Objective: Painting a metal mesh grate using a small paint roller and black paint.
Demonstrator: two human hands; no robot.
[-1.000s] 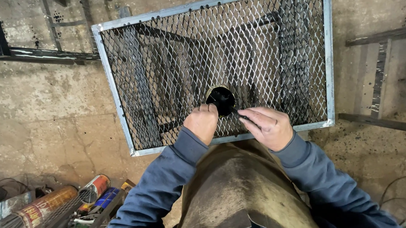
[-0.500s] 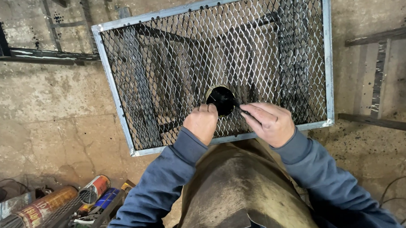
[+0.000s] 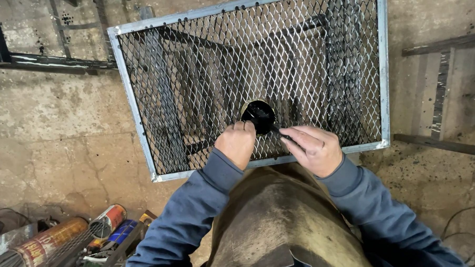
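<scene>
Both hands are at work at the near edge of a metal mesh panel (image 3: 250,81). Left hand (image 3: 237,144) is clenched into a fist, knuckles up, pressed against the rim of a small round black can (image 3: 259,116); the fingers curl under and appear to grip the can's near side, though the contact itself is hidden by the back of the hand. Right hand (image 3: 313,149) is closed around a thin dark brush handle (image 3: 280,133) that runs from its fingers up and left to the can's edge; the brush tip cannot be made out against the black contents. Can sits on top of the mesh, near the panel's front rail and roughly midway along it, between the two hands. Panel consists of expanded diamond mesh in a pale grey painted angle frame (image 3: 136,106), lying flat and skewed to the view; dark steel bars show through the mesh beneath it. Mesh looks blackened, glossier toward the right side. Concrete floor (image 3: 53,143) around the panel is cracked and stained, with dark specks at right. Steel bars (image 3: 45,62) lie on the floor at upper left. Spray cans (image 3: 105,221) and other cylindrical containers lie in a heap at lower left. Both sleeves are blue; a worn leather apron (image 3: 276,224) covers the person's front.
</scene>
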